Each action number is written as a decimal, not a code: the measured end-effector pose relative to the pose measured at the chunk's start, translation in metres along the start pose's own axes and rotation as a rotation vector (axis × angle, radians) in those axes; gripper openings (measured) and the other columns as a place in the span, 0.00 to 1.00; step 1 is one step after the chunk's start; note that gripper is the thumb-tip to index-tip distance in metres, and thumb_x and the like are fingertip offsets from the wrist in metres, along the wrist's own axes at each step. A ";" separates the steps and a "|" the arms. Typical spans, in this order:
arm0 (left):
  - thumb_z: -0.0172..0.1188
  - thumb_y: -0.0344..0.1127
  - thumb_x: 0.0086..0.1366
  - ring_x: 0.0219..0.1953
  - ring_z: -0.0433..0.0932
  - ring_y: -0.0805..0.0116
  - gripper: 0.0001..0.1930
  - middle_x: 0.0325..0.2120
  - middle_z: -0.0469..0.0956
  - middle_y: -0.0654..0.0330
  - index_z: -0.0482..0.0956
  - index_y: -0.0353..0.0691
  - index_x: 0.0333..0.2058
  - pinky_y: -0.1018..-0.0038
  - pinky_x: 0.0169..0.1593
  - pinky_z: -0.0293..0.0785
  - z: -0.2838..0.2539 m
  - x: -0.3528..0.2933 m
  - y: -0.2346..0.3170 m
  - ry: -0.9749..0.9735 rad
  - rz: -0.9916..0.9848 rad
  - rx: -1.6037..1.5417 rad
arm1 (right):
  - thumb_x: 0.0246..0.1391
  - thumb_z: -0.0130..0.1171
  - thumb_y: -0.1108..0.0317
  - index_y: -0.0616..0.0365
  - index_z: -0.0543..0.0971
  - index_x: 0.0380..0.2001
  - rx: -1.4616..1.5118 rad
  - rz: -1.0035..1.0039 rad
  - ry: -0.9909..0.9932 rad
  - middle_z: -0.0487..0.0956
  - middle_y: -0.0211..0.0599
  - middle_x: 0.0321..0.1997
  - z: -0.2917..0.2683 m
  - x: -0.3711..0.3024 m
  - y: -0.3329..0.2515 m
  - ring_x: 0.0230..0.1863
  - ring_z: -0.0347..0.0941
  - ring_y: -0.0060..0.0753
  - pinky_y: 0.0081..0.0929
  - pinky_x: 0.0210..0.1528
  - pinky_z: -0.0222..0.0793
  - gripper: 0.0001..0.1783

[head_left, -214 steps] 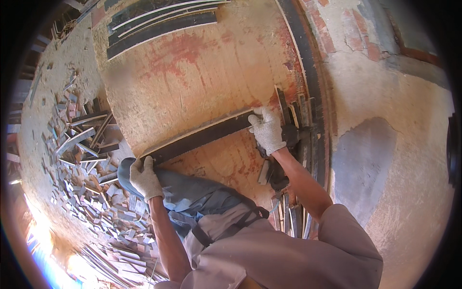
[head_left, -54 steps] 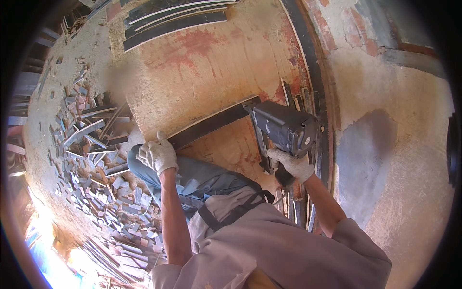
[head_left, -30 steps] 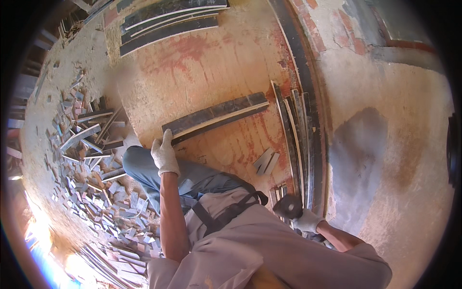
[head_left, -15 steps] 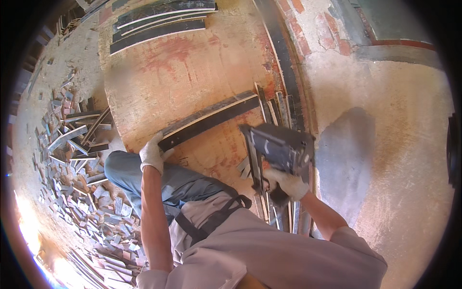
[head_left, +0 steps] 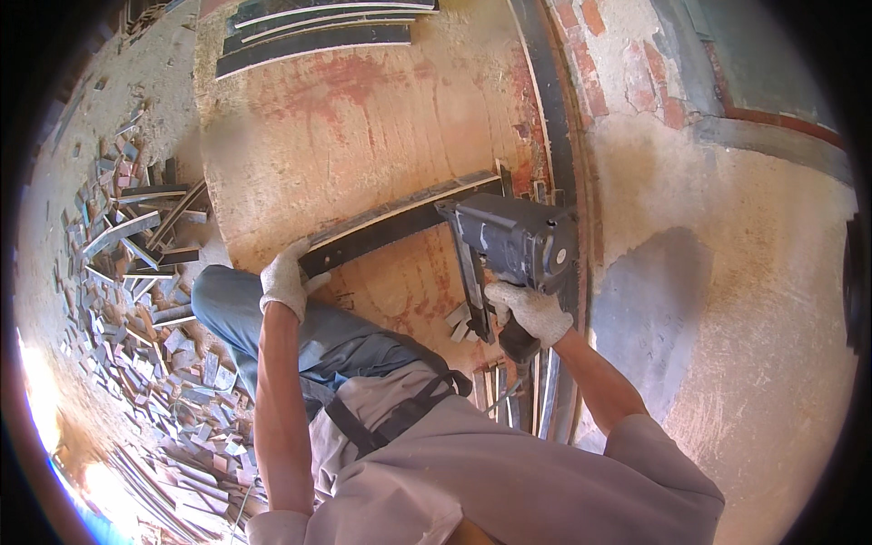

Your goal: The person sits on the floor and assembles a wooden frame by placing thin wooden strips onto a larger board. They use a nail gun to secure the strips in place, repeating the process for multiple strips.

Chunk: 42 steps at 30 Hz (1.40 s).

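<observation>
My left hand (head_left: 285,280), in a pale work glove, grips the near left end of a long black-faced wooden strip (head_left: 391,231). The strip lies slanted across a worn plywood board (head_left: 336,136). In my right hand (head_left: 534,313), gloved too, is the handle of a black nail gun (head_left: 504,238). The gun's head is at the strip's right part, with its nose end close against the dark face; whether they touch I cannot tell. Its long magazine slants down in front of my fingers, and a thin hose trails from the handle's base.
Several dark strips (head_left: 318,47) lie at the board's far end. More narrow strips (head_left: 545,391) stand along its right edge, beside a long dark rail (head_left: 549,100). Small wood offcuts (head_left: 195,363) litter the floor at left. A patched wall surface (head_left: 745,300) is at right.
The nail gun has moved up and left, from above the loose strips to the right part of the held strip. My left hand keeps its place on the strip's end.
</observation>
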<state>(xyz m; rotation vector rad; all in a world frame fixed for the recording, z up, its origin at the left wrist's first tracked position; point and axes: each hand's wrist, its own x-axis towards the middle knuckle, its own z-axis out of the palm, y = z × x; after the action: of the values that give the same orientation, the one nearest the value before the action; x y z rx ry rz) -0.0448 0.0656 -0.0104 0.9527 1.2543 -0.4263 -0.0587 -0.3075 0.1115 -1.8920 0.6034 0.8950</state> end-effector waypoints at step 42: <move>0.65 0.36 0.66 0.39 0.83 0.60 0.13 0.42 0.81 0.53 0.82 0.35 0.46 0.63 0.33 0.88 0.028 -0.014 -0.017 -0.053 -0.066 -0.204 | 0.60 0.69 0.55 0.57 0.80 0.51 -0.166 -0.130 -0.153 0.84 0.34 0.41 0.055 -0.015 -0.031 0.37 0.78 0.28 0.35 0.40 0.74 0.23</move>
<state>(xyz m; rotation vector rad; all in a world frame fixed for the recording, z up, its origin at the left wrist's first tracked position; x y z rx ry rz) -0.0446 0.0312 -0.0036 0.7242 1.2574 -0.3647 -0.0643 -0.2435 0.1231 -1.9636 0.3178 1.0195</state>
